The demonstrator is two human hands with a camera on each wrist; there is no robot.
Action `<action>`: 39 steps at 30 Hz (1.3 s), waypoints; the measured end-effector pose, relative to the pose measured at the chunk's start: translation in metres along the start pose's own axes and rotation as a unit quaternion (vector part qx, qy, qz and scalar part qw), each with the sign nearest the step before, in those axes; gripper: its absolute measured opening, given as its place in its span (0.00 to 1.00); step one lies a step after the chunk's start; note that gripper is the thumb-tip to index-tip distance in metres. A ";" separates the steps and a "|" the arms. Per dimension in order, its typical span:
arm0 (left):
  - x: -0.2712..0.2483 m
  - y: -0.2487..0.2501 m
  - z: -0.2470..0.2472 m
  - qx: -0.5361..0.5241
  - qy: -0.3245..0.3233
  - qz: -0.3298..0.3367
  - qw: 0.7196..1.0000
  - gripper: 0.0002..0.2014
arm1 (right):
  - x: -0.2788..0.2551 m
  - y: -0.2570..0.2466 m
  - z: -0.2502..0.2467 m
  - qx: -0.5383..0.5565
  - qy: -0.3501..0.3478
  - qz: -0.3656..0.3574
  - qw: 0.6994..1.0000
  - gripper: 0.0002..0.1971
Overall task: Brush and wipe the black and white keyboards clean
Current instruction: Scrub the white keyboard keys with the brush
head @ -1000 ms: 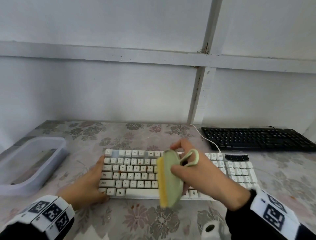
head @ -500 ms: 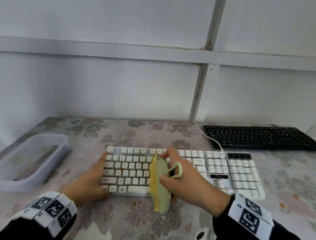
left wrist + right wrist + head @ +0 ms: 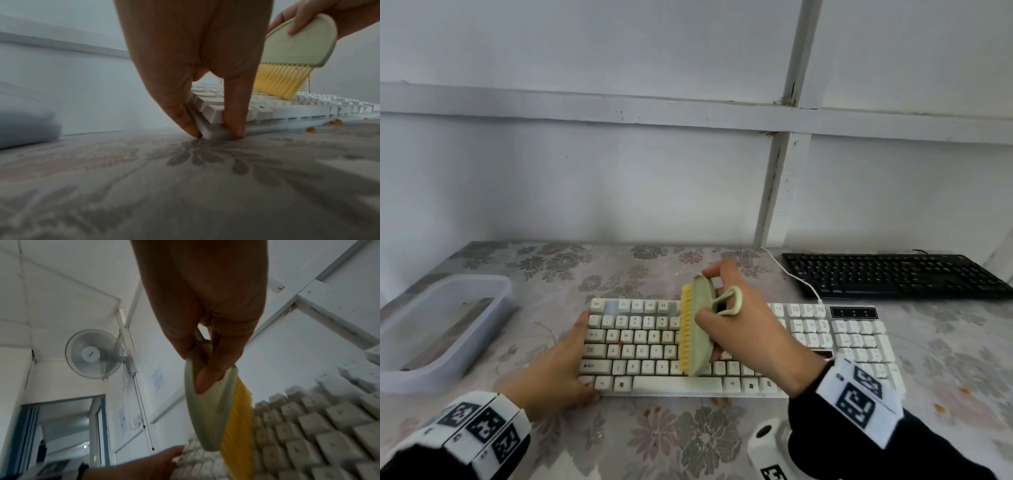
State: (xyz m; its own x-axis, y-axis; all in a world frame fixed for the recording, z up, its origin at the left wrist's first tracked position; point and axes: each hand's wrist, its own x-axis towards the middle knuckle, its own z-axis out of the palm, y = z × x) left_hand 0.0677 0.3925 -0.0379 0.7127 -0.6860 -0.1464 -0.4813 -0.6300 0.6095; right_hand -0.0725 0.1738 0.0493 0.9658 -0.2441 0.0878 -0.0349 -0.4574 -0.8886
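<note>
Change: since a second ago my right hand (image 3: 739,329) has carried the brush (image 3: 697,330) from the near edge up across the white keyboard (image 3: 852,339), so I judge a sweep over the middle keys is underway.
Brush: over the keyboard's middle, long axis running front to back across the key rows, yellow bristles (image 3: 277,81) facing left and brushing the keys.
Right grip: fingers clamped on the brush's green back.
Left grip: left hand (image 3: 558,370) with thumb and finger pinching the keyboard's left end, steadying it on the counter (image 3: 654,438).
Crumbs: orange crumbs (image 3: 335,121) lie beside the front edge.
Pending: black keyboard (image 3: 893,274) waits far right.
</note>
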 end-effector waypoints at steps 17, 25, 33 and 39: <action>-0.001 0.004 -0.001 0.017 -0.007 -0.019 1.000 0.59 | -0.011 -0.007 -0.011 0.012 0.016 0.001 1.000 0.17; -0.002 0.005 -0.001 0.013 -0.008 -0.026 1.000 0.58 | -0.021 0.015 0.011 -0.039 -0.063 0.002 0.997 0.15; -0.002 0.005 -0.001 0.024 -0.012 -0.038 0.999 0.60 | -0.024 -0.004 -0.007 0.002 -0.082 0.043 0.996 0.15; -0.001 0.003 -0.001 0.016 -0.005 -0.025 1.000 0.61 | 0.003 -0.010 0.002 -0.003 0.013 -0.019 1.000 0.18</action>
State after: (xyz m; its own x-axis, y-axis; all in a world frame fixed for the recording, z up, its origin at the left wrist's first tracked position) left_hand 0.0664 0.3915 -0.0354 0.7312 -0.6566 -0.1850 -0.4610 -0.6755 0.5756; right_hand -0.0682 0.1796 0.0576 0.9594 -0.2485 0.1333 0.0000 -0.4727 -0.8812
